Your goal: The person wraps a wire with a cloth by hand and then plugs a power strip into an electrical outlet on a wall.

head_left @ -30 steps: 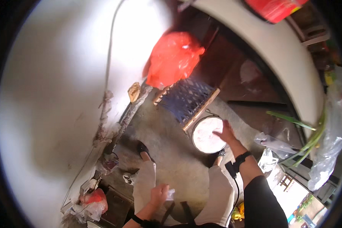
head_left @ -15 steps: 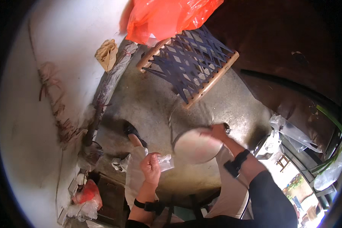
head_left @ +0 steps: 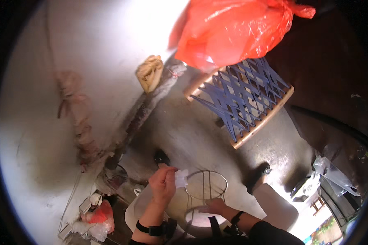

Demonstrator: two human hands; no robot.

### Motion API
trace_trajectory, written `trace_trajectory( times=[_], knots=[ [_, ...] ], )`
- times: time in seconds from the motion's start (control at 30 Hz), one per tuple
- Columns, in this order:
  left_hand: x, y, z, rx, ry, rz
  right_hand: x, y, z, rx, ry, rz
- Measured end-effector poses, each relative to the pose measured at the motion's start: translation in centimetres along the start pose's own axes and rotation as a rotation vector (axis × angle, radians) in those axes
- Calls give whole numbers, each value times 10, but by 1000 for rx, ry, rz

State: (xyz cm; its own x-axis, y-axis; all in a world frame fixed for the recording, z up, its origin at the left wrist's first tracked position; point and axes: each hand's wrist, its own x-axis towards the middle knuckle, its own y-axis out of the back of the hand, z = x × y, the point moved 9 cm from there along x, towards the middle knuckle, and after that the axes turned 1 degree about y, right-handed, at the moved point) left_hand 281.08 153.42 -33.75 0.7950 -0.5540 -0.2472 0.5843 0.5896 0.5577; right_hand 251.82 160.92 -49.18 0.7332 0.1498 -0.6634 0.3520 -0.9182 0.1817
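Observation:
My left hand [head_left: 162, 183] is closed in a fist. A crumpled, translucent white piece of plastic [head_left: 181, 178] sticks out of it. Between my knees a round stool is tipped over, its thin metal legs and base ring [head_left: 226, 184] pointing away from me. Its pale round seat [head_left: 208, 220] lies nearest my body. My right hand [head_left: 214, 206] rests across the stool where the legs meet the seat, fingers stretched leftward and slightly blurred.
Ahead stands a wooden-framed folding stool with dark woven straps [head_left: 247, 100]. A large red plastic bag [head_left: 233, 32] sits on its far side. A wrapped pole [head_left: 151, 102] and a crumpled tan bag [head_left: 150, 73] are against the white wall. Clear plastic bags [head_left: 333, 175] hang at right.
The round stool has come closer to my body and tipped, so its legs and base ring now show. My right hand has shifted left and down with it. My left hand still holds the plastic.

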Motion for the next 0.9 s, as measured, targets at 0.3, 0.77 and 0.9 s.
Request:
trace_trajectory(
  times=[0.3, 0.77, 0.9],
  knots=[
    [25, 37, 78, -93, -446, 164, 4, -36, 12, -165, 33, -159],
    [-17, 94, 17, -115, -386, 264, -42, 172, -85, -331, 17, 442],
    [-13, 105, 47, 23, -424, 218, -70, 209, -105, -162, 57, 624]
  ],
)
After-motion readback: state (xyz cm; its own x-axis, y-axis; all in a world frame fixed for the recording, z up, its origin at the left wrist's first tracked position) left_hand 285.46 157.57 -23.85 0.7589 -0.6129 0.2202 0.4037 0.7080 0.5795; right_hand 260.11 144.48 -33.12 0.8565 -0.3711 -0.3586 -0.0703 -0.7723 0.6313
